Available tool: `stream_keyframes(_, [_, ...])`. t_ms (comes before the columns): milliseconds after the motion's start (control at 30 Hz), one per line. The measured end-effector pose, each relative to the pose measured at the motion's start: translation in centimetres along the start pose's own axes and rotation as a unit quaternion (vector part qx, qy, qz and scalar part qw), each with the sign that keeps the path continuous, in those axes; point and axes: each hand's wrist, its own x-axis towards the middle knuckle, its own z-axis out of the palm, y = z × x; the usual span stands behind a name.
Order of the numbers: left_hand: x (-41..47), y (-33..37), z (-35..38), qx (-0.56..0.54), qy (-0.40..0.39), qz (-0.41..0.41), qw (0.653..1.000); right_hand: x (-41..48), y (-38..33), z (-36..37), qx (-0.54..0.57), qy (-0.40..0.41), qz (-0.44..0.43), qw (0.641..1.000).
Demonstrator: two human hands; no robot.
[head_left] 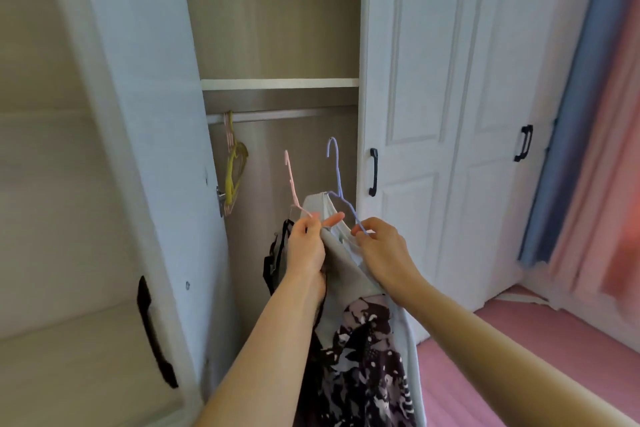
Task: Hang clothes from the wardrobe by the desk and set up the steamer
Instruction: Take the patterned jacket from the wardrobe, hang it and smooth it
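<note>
Left hand (306, 246) is pinching the pink hanger (291, 180) and grey top (341, 263), right hand (382, 250) is pinching the purple hanger (337, 177); the clothes (363, 357) are dangling in front of the open wardrobe (277, 28), below the rail (277, 115).

A pale grey garment (346, 263) hangs on an upright lilac wire hanger (337, 170), beside a pink plastic hanger (290, 177), above dark floral-print fabric (363, 357).

pink hanger (292, 184) | lavender-blue hanger (338, 173) | yellow hanger (233, 168), 9 o'clock of them | pale grey garment (341, 263) | dark purple garment (363, 364), white-and-grey blotch print | black garment (275, 260) | white wardrobe doors (415, 62), black handles (373, 172) | pink floor (502, 350) | blue curtain (561, 149), pink curtain (609, 149) at 3 o'clock
</note>
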Motion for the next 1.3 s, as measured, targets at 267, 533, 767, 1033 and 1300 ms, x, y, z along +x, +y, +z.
stream_keyframes(267, [-11.6,0.0,-1.1,0.014,-0.023,0.011,1.0,-11.3,-0.9,-4.5,-0.022,0.031,0.016,0.999])
stream_keyframes(533, [-20.2,-0.2,-3.0,0.015,-0.08,0.007,0.997,-21.1,-1.9,-8.2,-0.023,0.025,0.017,0.999])
stream_keyframes(767, [-26.1,0.3,-3.4,-0.017,-0.13,-0.009,0.991,-27.1,-2.6,-11.4,-0.035,0.012,0.019,0.999])
stream_keyframes(1033, [-33.1,0.6,-2.3,-0.085,-0.191,-0.027,0.977,-32.2,-2.1,-16.0,-0.038,-0.019,0.004,0.999])
stream_keyframes(1300, [-39.8,0.5,-1.2,-0.099,-0.113,0.038,0.988,-36.7,-2.0,-20.0,-0.007,-0.079,-0.054,0.995])
